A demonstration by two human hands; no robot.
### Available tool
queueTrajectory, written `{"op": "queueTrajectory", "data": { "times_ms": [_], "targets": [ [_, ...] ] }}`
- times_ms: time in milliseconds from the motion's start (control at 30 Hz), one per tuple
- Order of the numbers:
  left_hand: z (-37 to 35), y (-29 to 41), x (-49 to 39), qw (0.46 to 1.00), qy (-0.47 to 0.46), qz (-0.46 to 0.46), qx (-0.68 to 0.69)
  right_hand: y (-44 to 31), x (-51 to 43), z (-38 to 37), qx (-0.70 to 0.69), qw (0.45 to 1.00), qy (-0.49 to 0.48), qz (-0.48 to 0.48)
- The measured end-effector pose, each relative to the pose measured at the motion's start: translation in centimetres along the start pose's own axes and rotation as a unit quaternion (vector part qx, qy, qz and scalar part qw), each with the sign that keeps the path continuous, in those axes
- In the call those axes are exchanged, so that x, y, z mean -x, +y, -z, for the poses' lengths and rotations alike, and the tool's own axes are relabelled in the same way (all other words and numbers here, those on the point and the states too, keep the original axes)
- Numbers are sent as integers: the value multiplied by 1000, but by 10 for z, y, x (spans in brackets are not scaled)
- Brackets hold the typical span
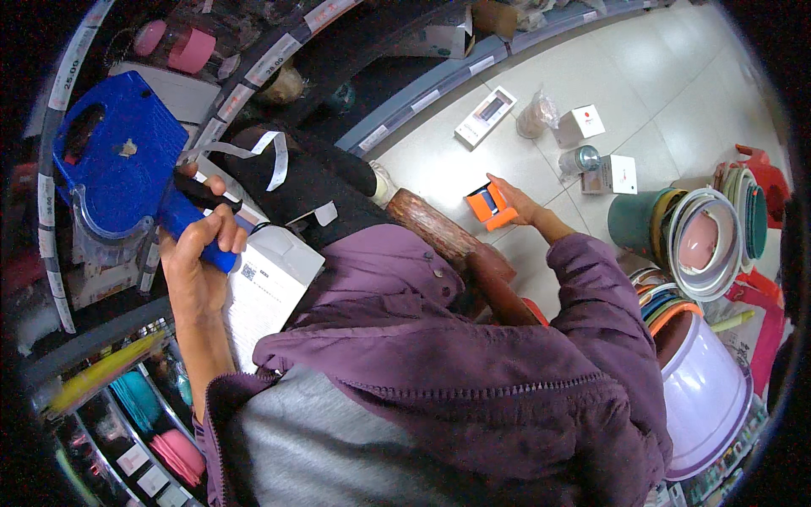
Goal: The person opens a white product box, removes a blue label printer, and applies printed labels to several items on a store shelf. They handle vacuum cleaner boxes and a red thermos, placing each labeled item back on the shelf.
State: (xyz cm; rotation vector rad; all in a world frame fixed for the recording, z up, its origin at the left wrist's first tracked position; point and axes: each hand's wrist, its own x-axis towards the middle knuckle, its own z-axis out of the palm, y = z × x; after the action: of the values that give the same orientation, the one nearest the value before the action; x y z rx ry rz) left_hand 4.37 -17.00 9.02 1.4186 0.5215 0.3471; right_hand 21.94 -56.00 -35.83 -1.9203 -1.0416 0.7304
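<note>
My left hand (203, 237) grips the handle of a blue plastic price labeller (130, 149), raised at the left beside the shelf. A strip of white labels (244, 152) trails from it and curls over my dark trousers. Below that hand, a white carton (266, 285) bearing print and a square code leans against my body, partly behind my forearm. My right hand (519, 199) reaches out over the tiled floor and holds a small orange box (491, 206) by its right side. The side of the box facing me shows something dark blue inside.
White cartons (486, 117) (608, 174), a glass jar (579, 160) and a plastic-wrapped jar (536, 117) stand on the floor. Stacked basins and buckets (706, 393) crowd the right. Shelves with price strips (272, 60) line the left. A worn wooden piece (437, 225) lies beside my leg.
</note>
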Motion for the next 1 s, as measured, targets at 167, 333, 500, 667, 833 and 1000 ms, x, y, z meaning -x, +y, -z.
{"op": "queueTrajectory", "data": {
  "times_ms": [167, 333, 500, 667, 833, 1000],
  "targets": [
    [3, -2, -1, 1000, 6, 24, 5, 3, -38, -6, 59, 997, -47, -23],
    [3, -1, -1, 999, 3, 29, 21, -21, -59, -22, -65, 948, 168, -263],
    [3, -1, -2, 1000, 1, 12, 23, -46, -85, 11, -92, 947, 214, -222],
    [3, 0, -2, 998, 25, 33, 44, -100, -94, 86, -259, 937, 168, -161],
    [3, 2, 0, 997, 34, 41, 60, -160, -112, 151, -240, 954, 130, -128],
    [7, 3, 3, 995, 14, 43, 87, -193, -116, 181, -218, 963, 127, -99]
  ]
}}
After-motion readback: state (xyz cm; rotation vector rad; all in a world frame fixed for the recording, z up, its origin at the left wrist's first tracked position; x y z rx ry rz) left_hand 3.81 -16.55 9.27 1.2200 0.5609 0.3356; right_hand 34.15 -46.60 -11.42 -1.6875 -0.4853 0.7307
